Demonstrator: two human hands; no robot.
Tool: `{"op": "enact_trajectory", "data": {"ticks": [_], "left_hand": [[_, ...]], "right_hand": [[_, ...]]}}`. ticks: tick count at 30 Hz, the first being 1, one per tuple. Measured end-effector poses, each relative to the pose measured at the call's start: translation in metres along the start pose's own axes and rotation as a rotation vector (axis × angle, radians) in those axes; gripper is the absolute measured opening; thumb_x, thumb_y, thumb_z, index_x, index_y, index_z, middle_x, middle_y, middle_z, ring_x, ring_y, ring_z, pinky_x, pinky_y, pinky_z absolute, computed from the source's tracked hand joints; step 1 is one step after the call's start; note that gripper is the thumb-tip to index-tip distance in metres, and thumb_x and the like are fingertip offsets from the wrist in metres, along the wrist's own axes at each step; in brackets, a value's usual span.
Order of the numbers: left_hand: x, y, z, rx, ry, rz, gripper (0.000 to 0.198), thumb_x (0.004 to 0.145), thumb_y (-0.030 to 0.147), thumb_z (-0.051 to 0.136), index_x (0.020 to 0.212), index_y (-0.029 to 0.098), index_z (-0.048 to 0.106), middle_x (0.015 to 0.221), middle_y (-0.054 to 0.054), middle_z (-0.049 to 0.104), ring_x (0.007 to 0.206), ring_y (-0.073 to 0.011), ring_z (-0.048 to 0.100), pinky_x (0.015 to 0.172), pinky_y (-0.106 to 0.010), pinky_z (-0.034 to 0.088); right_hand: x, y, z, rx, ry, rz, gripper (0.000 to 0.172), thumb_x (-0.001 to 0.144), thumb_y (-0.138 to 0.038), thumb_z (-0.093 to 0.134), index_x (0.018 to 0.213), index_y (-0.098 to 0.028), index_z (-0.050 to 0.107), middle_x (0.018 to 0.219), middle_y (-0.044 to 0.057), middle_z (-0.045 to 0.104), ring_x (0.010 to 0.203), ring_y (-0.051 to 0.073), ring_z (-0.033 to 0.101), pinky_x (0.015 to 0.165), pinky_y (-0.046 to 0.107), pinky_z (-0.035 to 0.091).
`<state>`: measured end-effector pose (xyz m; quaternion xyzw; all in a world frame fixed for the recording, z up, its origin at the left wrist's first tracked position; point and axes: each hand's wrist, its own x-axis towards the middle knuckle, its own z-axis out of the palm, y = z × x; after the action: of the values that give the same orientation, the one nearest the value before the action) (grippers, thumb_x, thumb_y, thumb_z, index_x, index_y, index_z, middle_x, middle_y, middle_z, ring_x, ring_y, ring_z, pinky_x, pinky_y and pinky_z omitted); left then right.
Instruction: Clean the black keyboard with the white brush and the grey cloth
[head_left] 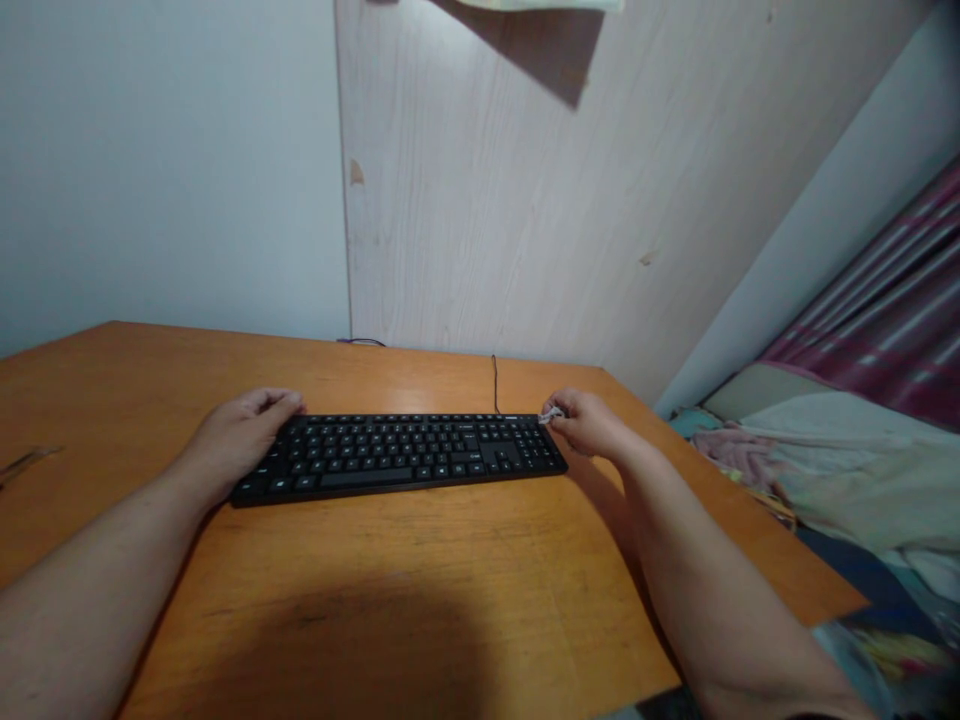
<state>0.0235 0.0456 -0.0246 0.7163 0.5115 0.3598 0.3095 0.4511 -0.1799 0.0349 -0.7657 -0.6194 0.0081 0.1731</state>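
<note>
A black keyboard (397,455) lies on the orange-brown desk, its cable running from the back edge toward the wall. My left hand (244,435) grips the keyboard's left end, with the thumb and fingers closed at its upper corner. At the upper right corner, my right hand (585,420) pinches a small crumpled white wipe (553,413) against the keyboard's edge. The undersides of both hands' fingers are partly hidden.
The desk (397,600) reaches back to a pale wall panel (480,200). A thin dark object (28,460) lies at the far left. On the right are a bed with rumpled bedding (825,450) and a plaid curtain (885,300).
</note>
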Motion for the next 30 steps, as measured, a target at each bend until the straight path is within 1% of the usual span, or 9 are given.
{"op": "enact_trajectory", "data": {"ticks": [3,6,13,18,21,24,27,29,30], "left_hand": [[0.000,-0.001,0.000,0.011,-0.003,0.000,0.052,0.080,0.065,0.057,0.101,0.020,0.072,0.096,-0.003,0.074,0.094,-0.0248,0.065,0.084,-0.033,0.045],[0.001,-0.003,0.000,0.003,-0.006,0.000,0.053,0.080,0.066,0.057,0.101,0.020,0.072,0.096,-0.003,0.074,0.092,-0.0244,0.066,0.082,-0.032,0.045],[0.000,0.000,-0.001,0.011,0.011,-0.006,0.052,0.079,0.065,0.058,0.100,0.020,0.072,0.094,-0.002,0.074,0.092,-0.0237,0.065,0.082,-0.031,0.046],[0.002,-0.006,0.000,0.000,-0.005,0.004,0.053,0.080,0.067,0.057,0.101,0.020,0.072,0.094,-0.002,0.074,0.091,-0.0236,0.066,0.079,-0.031,0.045],[0.002,-0.006,0.000,0.002,-0.002,-0.002,0.053,0.080,0.067,0.058,0.102,0.021,0.072,0.096,-0.002,0.074,0.092,-0.0238,0.065,0.081,-0.031,0.044],[0.001,-0.004,0.000,-0.003,-0.001,0.010,0.052,0.079,0.066,0.058,0.100,0.021,0.072,0.095,-0.002,0.073,0.092,-0.0236,0.065,0.082,-0.031,0.044],[0.001,-0.002,0.001,-0.026,-0.003,-0.014,0.052,0.078,0.066,0.058,0.100,0.020,0.071,0.093,-0.002,0.073,0.089,-0.0233,0.064,0.079,-0.031,0.044],[0.000,-0.001,0.001,-0.031,-0.005,-0.033,0.052,0.078,0.066,0.059,0.101,0.020,0.071,0.092,-0.001,0.073,0.089,-0.0230,0.064,0.078,-0.031,0.045],[0.000,0.000,0.001,-0.031,-0.005,-0.034,0.052,0.078,0.065,0.059,0.101,0.020,0.071,0.092,-0.001,0.073,0.089,-0.0228,0.064,0.078,-0.030,0.045]], "right_hand": [[0.008,0.007,0.013,-0.047,0.056,-0.007,0.017,0.080,-0.009,0.059,0.091,-0.016,0.069,0.095,0.008,0.068,0.090,0.020,0.060,0.078,0.028,0.042],[0.012,0.010,0.022,-0.089,0.064,-0.015,0.019,0.080,-0.010,0.058,0.093,-0.017,0.070,0.096,0.009,0.068,0.095,0.022,0.060,0.082,0.030,0.042],[0.012,0.009,0.023,-0.153,-0.039,0.004,0.024,0.078,-0.011,0.059,0.097,-0.020,0.072,0.102,0.009,0.069,0.100,0.024,0.060,0.087,0.033,0.042],[0.004,0.000,0.011,-0.154,-0.156,0.013,0.023,0.076,-0.008,0.060,0.091,-0.021,0.072,0.095,0.007,0.072,0.090,0.022,0.062,0.090,0.035,0.043],[-0.001,-0.005,0.003,-0.140,-0.219,0.018,0.021,0.076,-0.007,0.060,0.087,-0.021,0.071,0.088,0.005,0.073,0.085,0.020,0.063,0.099,0.040,0.041],[-0.005,-0.008,-0.002,-0.124,-0.275,0.023,0.020,0.076,-0.006,0.059,0.084,-0.021,0.071,0.077,0.001,0.071,0.076,0.017,0.064,0.113,0.047,0.029],[-0.008,-0.010,-0.004,-0.108,-0.325,0.034,0.020,0.077,-0.005,0.059,0.082,-0.021,0.070,0.066,-0.003,0.067,0.065,0.014,0.062,0.118,0.052,0.020],[-0.010,-0.011,-0.005,-0.100,-0.346,0.039,0.019,0.076,-0.005,0.059,0.080,-0.021,0.069,0.062,-0.004,0.065,0.060,0.012,0.061,0.118,0.051,0.022],[-0.011,-0.011,-0.006,-0.097,-0.355,0.041,0.018,0.076,-0.005,0.060,0.079,-0.020,0.069,0.061,-0.004,0.064,0.058,0.012,0.060,0.116,0.049,0.026]]}}
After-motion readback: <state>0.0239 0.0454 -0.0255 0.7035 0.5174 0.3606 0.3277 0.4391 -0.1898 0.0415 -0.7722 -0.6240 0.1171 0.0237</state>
